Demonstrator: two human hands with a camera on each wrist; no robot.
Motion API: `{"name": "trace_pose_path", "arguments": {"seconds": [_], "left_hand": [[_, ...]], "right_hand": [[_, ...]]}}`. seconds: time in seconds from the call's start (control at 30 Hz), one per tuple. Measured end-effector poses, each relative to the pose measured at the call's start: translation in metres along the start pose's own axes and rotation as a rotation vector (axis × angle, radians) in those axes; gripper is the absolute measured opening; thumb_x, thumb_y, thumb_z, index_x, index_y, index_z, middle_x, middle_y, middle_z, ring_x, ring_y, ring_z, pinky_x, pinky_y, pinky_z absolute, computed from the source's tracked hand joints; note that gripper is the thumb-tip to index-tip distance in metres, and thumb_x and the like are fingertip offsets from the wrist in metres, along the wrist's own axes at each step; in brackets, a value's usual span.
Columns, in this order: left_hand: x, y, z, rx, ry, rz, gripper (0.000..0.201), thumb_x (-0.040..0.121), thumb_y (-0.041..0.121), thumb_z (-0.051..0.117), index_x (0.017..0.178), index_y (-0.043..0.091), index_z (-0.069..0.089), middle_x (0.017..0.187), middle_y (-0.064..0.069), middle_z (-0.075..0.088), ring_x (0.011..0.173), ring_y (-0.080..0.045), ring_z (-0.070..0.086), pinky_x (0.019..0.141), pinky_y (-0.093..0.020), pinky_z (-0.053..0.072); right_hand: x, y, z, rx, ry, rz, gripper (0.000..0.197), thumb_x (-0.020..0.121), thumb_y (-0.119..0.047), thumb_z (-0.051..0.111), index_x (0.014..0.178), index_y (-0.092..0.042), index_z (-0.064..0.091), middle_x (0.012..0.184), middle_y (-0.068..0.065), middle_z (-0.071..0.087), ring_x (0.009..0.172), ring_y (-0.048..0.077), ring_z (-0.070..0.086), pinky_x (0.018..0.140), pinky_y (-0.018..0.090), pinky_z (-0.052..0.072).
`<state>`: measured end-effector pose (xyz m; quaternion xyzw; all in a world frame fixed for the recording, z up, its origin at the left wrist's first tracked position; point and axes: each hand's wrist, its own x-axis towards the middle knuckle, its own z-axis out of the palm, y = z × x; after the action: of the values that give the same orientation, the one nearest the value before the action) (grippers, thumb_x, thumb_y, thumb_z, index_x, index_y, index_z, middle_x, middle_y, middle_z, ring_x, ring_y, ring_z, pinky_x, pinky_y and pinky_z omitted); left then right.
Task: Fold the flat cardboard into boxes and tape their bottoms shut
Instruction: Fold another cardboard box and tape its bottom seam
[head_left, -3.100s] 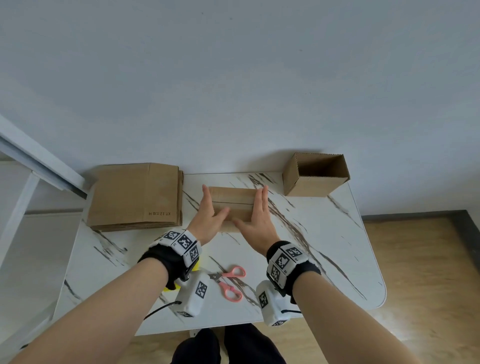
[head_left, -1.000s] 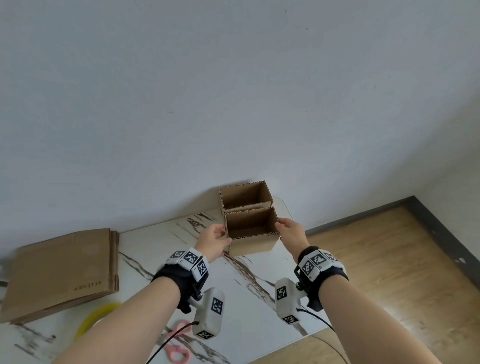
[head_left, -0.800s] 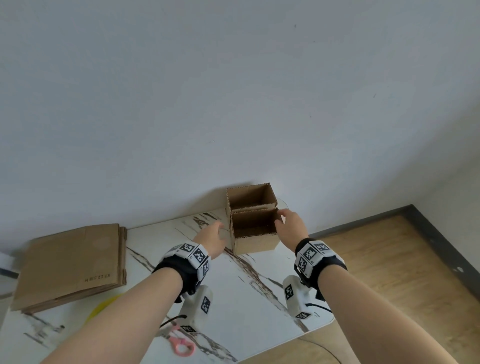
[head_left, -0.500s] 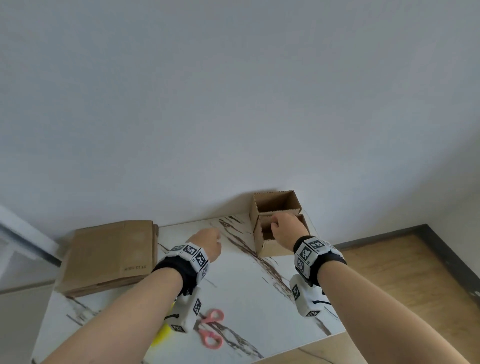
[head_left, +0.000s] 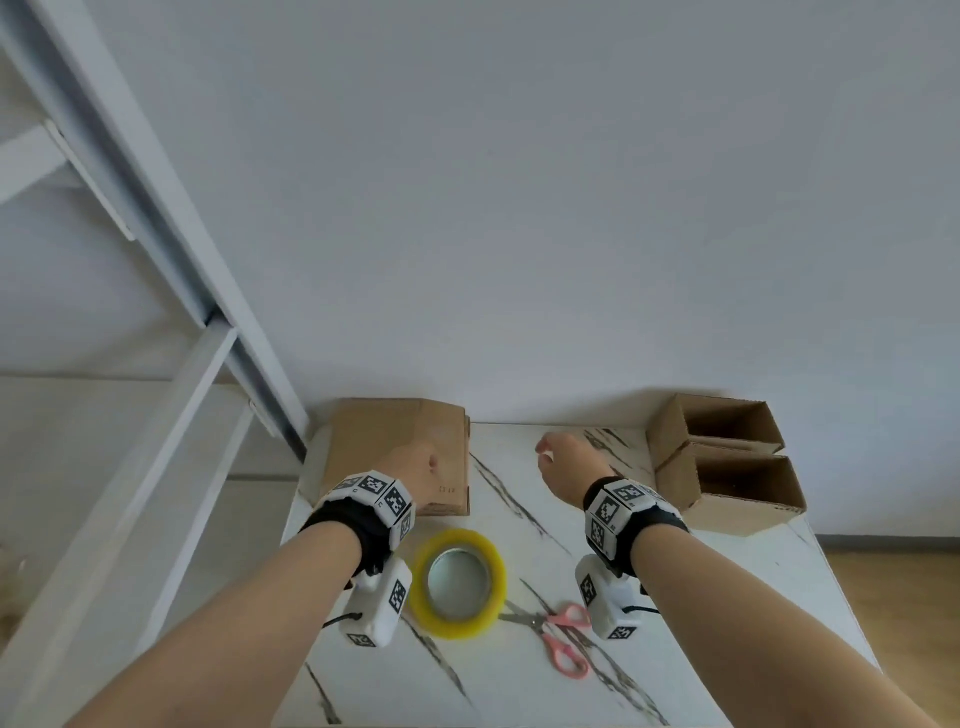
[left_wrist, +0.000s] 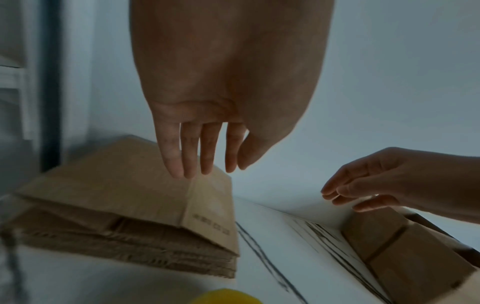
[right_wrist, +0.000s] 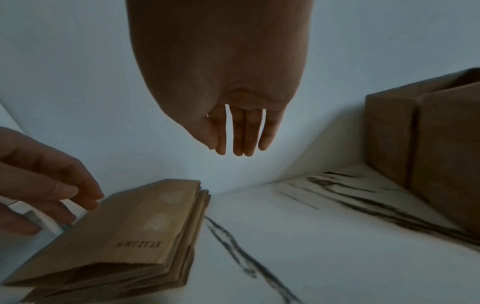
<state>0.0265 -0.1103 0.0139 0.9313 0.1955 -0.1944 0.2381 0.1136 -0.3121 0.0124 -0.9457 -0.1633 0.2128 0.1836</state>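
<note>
Landmark: the stack of flat cardboard (head_left: 400, 447), lying at the far left corner of the marble-patterned surface (head_left: 524, 675), against the wall.
Flat cardboard detail: several folded sheets piled together, edges fanned a little on the near side; small printed letters show on the top sheet near its right front corner.
Left hand (head_left: 413, 465): hovers over the stack, palm down.
Left fingers (left_wrist: 176, 156): straight and relaxed, held close together, tips just above the top sheet; whether they touch it I cannot tell. They grasp nothing.
Right hand (head_left: 563, 462): in the air to the right of the stack, between it and the folded boxes, above bare surface.
Right fingers (right_wrist: 244, 133): hanging loose and nearly straight, released, holding nothing.
Folded boxes (head_left: 722, 462): two open-topped boxes well to the right of the stack, at the far right corner of the surface, standing side by side and touching, one behind the other.
Tape roll (head_left: 457, 582): yellow, lying flat on the surface just in front of the stack, beside the left wrist.
Scissors (head_left: 556, 636): pink-handled, lying on the surface to the right of the tape roll and nearer the person than the stack.
White frame (head_left: 156, 249): slanted rails to the left of the stack, beyond the surface edge.
</note>
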Motion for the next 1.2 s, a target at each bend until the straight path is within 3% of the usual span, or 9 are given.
{"name": "trace_pose_path", "arguments": {"seconds": [0.07, 0.2, 0.5, 0.67, 0.83, 1.0, 1.2], "left_hand": [[0.001, -0.024, -0.002, -0.020, 0.024, -0.048, 0.025, 0.096, 0.014, 0.041, 0.114, 0.013, 0.058, 0.118, -0.006, 0.060, 0.103, -0.023, 0.057, 0.082, -0.028, 0.043], [0.005, -0.068, -0.004, -0.082, 0.069, -0.130, 0.027, 0.097, 0.014, 0.039, 0.120, 0.015, 0.054, 0.122, -0.004, 0.058, 0.108, -0.022, 0.056, 0.080, -0.025, 0.041], [0.031, -0.117, 0.009, -0.273, 0.177, -0.338, 0.053, 0.095, 0.022, 0.051, 0.141, 0.003, 0.033, 0.142, -0.016, 0.041, 0.129, -0.031, 0.042, 0.106, -0.040, 0.037], [0.044, -0.131, 0.011, -0.386, 0.202, -0.368, 0.048, 0.094, 0.025, 0.055, 0.133, 0.001, 0.043, 0.134, -0.016, 0.052, 0.122, -0.032, 0.051, 0.098, -0.037, 0.040], [0.049, -0.135, 0.013, -0.492, 0.257, -0.334, 0.036, 0.089, 0.022, 0.063, 0.120, 0.003, 0.057, 0.119, -0.012, 0.063, 0.109, -0.028, 0.058, 0.084, -0.026, 0.041], [0.048, -0.132, 0.014, -0.612, 0.298, -0.370, 0.042, 0.083, 0.017, 0.070, 0.119, 0.003, 0.054, 0.115, -0.013, 0.064, 0.104, -0.028, 0.060, 0.083, -0.028, 0.043], [0.042, -0.119, 0.014, -0.596, 0.278, -0.294, 0.048, 0.078, 0.019, 0.076, 0.117, 0.004, 0.052, 0.106, -0.008, 0.061, 0.098, -0.024, 0.058, 0.085, -0.032, 0.046]], "right_hand": [[0.007, -0.016, 0.012, -0.018, -0.014, -0.015, 0.031, 0.096, -0.016, 0.040, 0.121, -0.012, 0.057, 0.125, 0.008, 0.057, 0.106, 0.023, 0.058, 0.083, 0.028, 0.044], [0.025, -0.041, 0.039, -0.015, -0.069, -0.023, 0.031, 0.095, -0.018, 0.042, 0.121, -0.012, 0.058, 0.126, 0.008, 0.058, 0.111, 0.023, 0.056, 0.092, 0.031, 0.044], [0.059, -0.064, 0.083, 0.105, -0.203, 0.053, 0.049, 0.093, -0.029, 0.056, 0.135, -0.008, 0.042, 0.131, 0.009, 0.055, 0.120, 0.023, 0.052, 0.096, 0.031, 0.041], [0.072, -0.066, 0.098, 0.301, -0.223, 0.163, 0.058, 0.090, -0.026, 0.061, 0.139, -0.008, 0.035, 0.130, 0.011, 0.055, 0.116, 0.025, 0.055, 0.089, 0.030, 0.045], [0.079, -0.065, 0.106, 0.387, -0.210, 0.199, 0.062, 0.088, -0.028, 0.065, 0.138, -0.007, 0.036, 0.123, 0.011, 0.058, 0.107, 0.024, 0.059, 0.080, 0.027, 0.046], [0.079, -0.061, 0.105, 0.464, -0.180, 0.218, 0.058, 0.085, -0.028, 0.068, 0.132, -0.007, 0.042, 0.114, 0.008, 0.060, 0.095, 0.020, 0.059, 0.076, 0.026, 0.044], [0.064, -0.044, 0.086, 0.530, -0.100, 0.203, 0.045, 0.084, -0.024, 0.069, 0.119, -0.007, 0.045, 0.100, 0.003, 0.056, 0.091, 0.020, 0.056, 0.074, 0.028, 0.042]]}}
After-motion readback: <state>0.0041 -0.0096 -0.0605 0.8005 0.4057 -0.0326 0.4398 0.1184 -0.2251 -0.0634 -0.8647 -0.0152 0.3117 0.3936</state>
